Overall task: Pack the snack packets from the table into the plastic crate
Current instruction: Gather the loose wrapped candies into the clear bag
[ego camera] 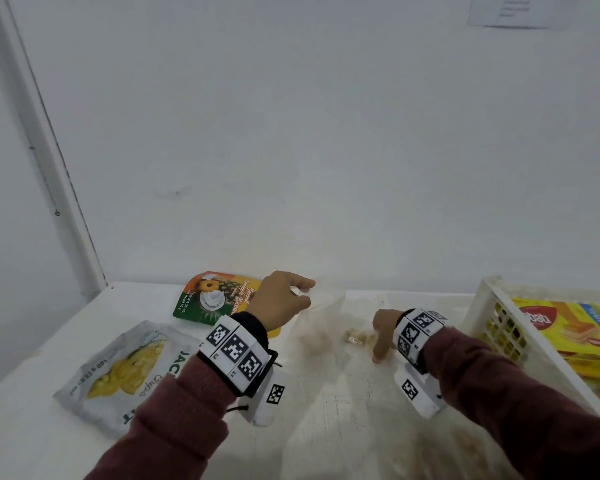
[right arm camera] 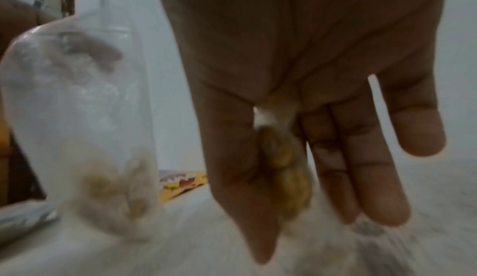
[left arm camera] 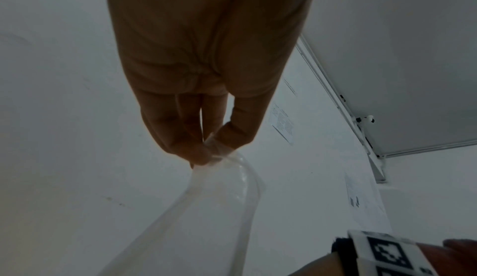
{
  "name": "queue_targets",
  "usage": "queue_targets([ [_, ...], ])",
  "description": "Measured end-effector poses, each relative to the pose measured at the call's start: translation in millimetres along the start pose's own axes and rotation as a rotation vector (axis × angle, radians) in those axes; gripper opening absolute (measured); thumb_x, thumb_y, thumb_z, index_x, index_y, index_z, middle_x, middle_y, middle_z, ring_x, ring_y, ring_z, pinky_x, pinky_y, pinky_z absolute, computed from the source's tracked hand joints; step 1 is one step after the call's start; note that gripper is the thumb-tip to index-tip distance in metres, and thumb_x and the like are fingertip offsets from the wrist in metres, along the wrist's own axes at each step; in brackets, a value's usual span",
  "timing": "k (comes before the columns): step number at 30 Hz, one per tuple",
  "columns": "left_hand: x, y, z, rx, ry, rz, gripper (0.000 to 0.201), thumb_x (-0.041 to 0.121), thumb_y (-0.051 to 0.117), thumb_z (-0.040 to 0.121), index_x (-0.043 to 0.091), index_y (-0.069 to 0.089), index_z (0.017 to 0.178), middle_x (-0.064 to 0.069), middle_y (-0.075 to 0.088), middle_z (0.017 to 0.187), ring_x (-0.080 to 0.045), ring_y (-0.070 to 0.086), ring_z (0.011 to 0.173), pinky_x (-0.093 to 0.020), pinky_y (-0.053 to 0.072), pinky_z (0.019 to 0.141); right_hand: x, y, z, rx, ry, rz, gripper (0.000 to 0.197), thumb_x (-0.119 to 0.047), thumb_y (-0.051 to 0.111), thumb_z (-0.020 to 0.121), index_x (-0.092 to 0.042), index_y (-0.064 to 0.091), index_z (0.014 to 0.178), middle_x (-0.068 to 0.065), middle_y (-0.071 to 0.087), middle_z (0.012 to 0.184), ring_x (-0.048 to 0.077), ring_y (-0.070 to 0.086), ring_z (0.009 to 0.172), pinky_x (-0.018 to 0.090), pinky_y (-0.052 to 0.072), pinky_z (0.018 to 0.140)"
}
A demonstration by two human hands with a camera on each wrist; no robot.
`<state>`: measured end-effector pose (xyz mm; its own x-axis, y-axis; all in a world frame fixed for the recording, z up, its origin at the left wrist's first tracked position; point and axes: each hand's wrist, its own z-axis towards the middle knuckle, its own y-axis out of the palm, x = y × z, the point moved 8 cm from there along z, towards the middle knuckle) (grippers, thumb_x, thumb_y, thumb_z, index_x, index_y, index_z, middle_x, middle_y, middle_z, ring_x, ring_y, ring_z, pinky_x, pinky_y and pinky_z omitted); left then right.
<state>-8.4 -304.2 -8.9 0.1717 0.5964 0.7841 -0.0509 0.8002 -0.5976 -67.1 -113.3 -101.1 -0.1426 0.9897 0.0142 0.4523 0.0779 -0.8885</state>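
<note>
Pinching the top edge of a clear plastic bag (ego camera: 326,327) between thumb and fingertips, the left hand (ego camera: 279,299) holds that edge lifted above the desk (ego camera: 32,427); the left wrist view shows the film gathered at the fingertips (left arm camera: 196,154) and hanging down from them; the right hand (ego camera: 383,332) reaches down just right of the bag, fingers pointing at the desk, and in the right wrist view its thumb and forefinger pinch a small brownish snack piece (right arm camera: 284,170) while the other fingers hang straight beside it; the picture is blurred, so whether that piece sits inside the bag's film I cannot tell; the bag's lower part lies on the desk between the two hands, with pale crumbs and a few tan bits inside.

Left of the left hand, at the far side of the desk, a green and orange snack packet (ego camera: 208,296) lies flat, partly hidden by the wrist; nearer and further left lies a grey packet with yellow chips printed on it (ego camera: 125,372); at the right edge stands the white plastic crate (ego camera: 492,327), its latticed wall facing the hands, and yellow wafer packets (ego camera: 568,334) already lie inside it; a white wall rises behind the desk.
</note>
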Motion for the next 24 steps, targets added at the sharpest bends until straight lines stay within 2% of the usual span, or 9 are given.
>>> queue_targets([
  [1, -0.5, -0.6, 0.3, 0.002, 0.004, 0.006, 0.036, 0.001, 0.055, 0.082, 0.008, 0.063, 0.116, -0.005, 0.061, 0.12, -0.008, 0.053, 0.071, -0.026, 0.048, 0.08, -0.9, -3.1, -1.4, -0.008, -0.01, 0.039, 0.027, -0.019, 0.074, 0.073, -0.009, 0.05, 0.075, 0.004, 0.058, 0.08, 0.016, 0.057, 0.071, 0.025, 0.047, 0.06],
  [3, -1.2, -1.5, 0.9, 0.006, 0.013, 0.018, 0.035, 0.001, 0.055, 0.083, 0.009, 0.064, 0.116, -0.004, 0.062, 0.119, -0.002, 0.051, 0.066, -0.023, 0.043, 0.076, -1.7, -7.8, 2.1, -0.025, -0.044, 0.165, 0.031, -0.005, 0.063, 0.077, -0.014, 0.038, 0.061, 0.004, 0.057, 0.07, 0.015, 0.052, 0.058, 0.023, 0.037, 0.05],
  [6, -1.6, -2.9, 1.4, 0.012, 0.016, 0.026, 0.035, 0.002, 0.054, 0.083, 0.01, 0.064, 0.115, -0.004, 0.062, 0.119, 0.001, 0.049, 0.065, -0.021, 0.041, 0.074, -6.3, -15.8, 5.9, -0.032, -0.122, 0.42, 0.016, 0.0, 0.044, 0.085, -0.014, 0.046, 0.079, 0.009, 0.065, 0.083, 0.014, 0.058, 0.06, 0.019, 0.041, 0.049],
  [8, -2.0, -3.1, 1.1, 0.01, 0.013, 0.035, 0.035, 0.002, 0.054, 0.083, 0.011, 0.064, 0.115, -0.004, 0.062, 0.119, 0.002, 0.049, 0.065, -0.02, 0.04, 0.074, -12.2, -21.2, 8.6, 0.018, -0.143, 0.393, 0.018, -0.003, 0.043, 0.088, -0.017, 0.05, 0.097, 0.004, 0.06, 0.084, 0.01, 0.052, 0.057, 0.017, 0.04, 0.046],
  [9, -2.2, -3.1, 0.6, 0.007, 0.014, 0.04, 0.035, 0.002, 0.054, 0.084, 0.011, 0.064, 0.115, -0.004, 0.062, 0.119, 0.002, 0.049, 0.066, -0.02, 0.04, 0.074, -17.2, -21.0, 10.0, 0.032, -0.155, 0.336, 0.024, -0.006, 0.049, 0.088, -0.019, 0.051, 0.108, 0.002, 0.057, 0.091, 0.01, 0.053, 0.063, 0.018, 0.043, 0.052],
  [11, -2.3, -2.9, -0.4, -0.001, 0.016, 0.053, 0.035, 0.002, 0.053, 0.084, 0.011, 0.064, 0.116, -0.003, 0.062, 0.119, -0.003, 0.049, 0.069, -0.019, 0.04, 0.074, -24.2, -16.2, 15.9, 0.061, -0.168, 0.196, 0.04, -0.016, 0.06, 0.086, -0.022, 0.052, 0.124, 0.001, 0.051, 0.119, 0.015, 0.057, 0.098, 0.025, 0.045, 0.082],
  [13, -2.4, -2.3, -1.5, -0.01, 0.017, 0.072, 0.035, 0.003, 0.053, 0.084, 0.012, 0.064, 0.116, -0.003, 0.062, 0.12, -0.007, 0.05, 0.073, -0.019, 0.04, 0.075, -30.6, -8.9, 16.2, 0.091, -0.194, 0.096, 0.046, -0.025, 0.068, 0.08, -0.024, 0.055, 0.125, 0.0, 0.047, 0.132, 0.017, 0.049, 0.121, 0.026, 0.038, 0.099],
  [20, -2.6, -2.6, -3.9, -0.015, 0.016, 0.091, 0.036, 0.004, 0.053, 0.084, 0.013, 0.063, 0.118, -0.003, 0.06, 0.121, -0.006, 0.049, 0.074, -0.02, 0.042, 0.078, -39.9, -5.9, 21.4, 0.151, -0.166, -0.129, 0.05, -0.026, 0.074, 0.073, -0.028, 0.057, 0.119, -0.004, 0.054, 0.128, 0.021, 0.053, 0.116, 0.033, 0.041, 0.102],
  [24, -2.2, -3.9, -7.7, -0.022, 0.0, 0.091, 0.038, 0.003, 0.054, 0.084, 0.012, 0.062, 0.119, -0.003, 0.061, 0.121, -0.018, 0.056, 0.085, -0.02, 0.043, 0.08, -35.3, -29.3, 20.8, 0.267, -0.195, 0.174, 0.03, -0.023, 0.055, 0.084, -0.027, 0.052, 0.114, 0.002, 0.054, 0.128, 0.022, 0.055, 0.113, 0.03, 0.045, 0.093],
])
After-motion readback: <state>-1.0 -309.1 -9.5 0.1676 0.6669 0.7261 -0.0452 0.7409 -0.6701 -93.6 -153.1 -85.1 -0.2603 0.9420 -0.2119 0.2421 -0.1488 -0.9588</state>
